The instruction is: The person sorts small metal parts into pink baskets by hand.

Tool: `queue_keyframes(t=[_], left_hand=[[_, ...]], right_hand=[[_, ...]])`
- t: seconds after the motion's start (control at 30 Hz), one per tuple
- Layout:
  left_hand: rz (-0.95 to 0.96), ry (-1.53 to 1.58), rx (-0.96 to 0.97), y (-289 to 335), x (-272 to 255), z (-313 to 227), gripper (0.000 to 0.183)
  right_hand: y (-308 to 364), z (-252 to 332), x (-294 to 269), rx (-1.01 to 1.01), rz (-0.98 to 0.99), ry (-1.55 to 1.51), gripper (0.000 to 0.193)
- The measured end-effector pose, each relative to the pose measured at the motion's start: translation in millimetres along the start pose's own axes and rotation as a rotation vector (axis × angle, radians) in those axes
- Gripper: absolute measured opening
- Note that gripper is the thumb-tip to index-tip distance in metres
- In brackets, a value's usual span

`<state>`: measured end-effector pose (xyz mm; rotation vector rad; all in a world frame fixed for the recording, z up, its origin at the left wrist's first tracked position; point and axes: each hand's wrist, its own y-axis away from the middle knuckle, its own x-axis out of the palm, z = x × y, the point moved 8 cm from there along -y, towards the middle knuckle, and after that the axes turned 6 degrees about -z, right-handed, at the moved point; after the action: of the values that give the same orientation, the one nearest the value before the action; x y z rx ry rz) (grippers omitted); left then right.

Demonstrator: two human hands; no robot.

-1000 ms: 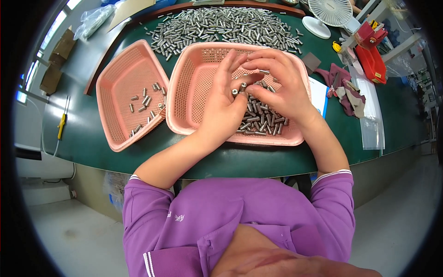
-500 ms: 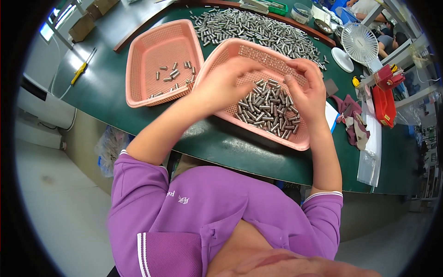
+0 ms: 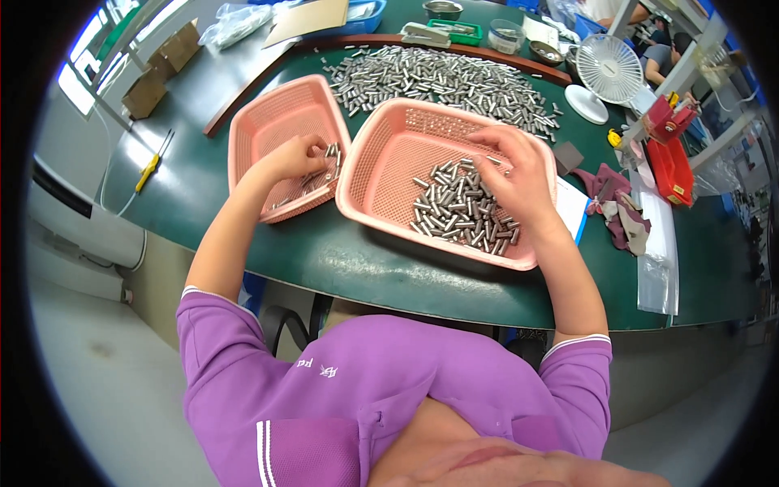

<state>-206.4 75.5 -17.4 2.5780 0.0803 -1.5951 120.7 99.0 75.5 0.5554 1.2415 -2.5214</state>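
Seems early on — has left hand (image 3: 297, 158) curled, with no telling its grip, beside the few metal pins (image 3: 331, 152) apparently done in the smaller basket (image 3: 282, 126), and right hand (image 3: 521, 177) loosely bent, likewise unclear, over the bigger pile (image 3: 461, 207) left in the larger basket (image 3: 388, 162).

A glossy dark-green table (image 3: 389, 280) bears a small pink perforated plastic basket (image 3: 276, 122), a larger pink perforated plastic basket (image 3: 381, 174), a loose heap of short silver metal cylinders (image 3: 442, 81) and a yellow-handled two-pronged tool (image 3: 148, 173).
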Motion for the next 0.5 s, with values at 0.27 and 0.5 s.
queue_keyframes(t=[0.27,0.5], left_hand=[[0.286,-0.038,0.067,14.0,14.9,-14.2,0.062],[0.077,-0.14,0.224,28.7,14.9,-34.7,0.051]], right_hand=[[2.9,-1.1,-0.2,-0.009,-0.012,-0.012,0.018],[2.0,-2.1,0.1,-0.034,-0.005,-0.01,0.017]])
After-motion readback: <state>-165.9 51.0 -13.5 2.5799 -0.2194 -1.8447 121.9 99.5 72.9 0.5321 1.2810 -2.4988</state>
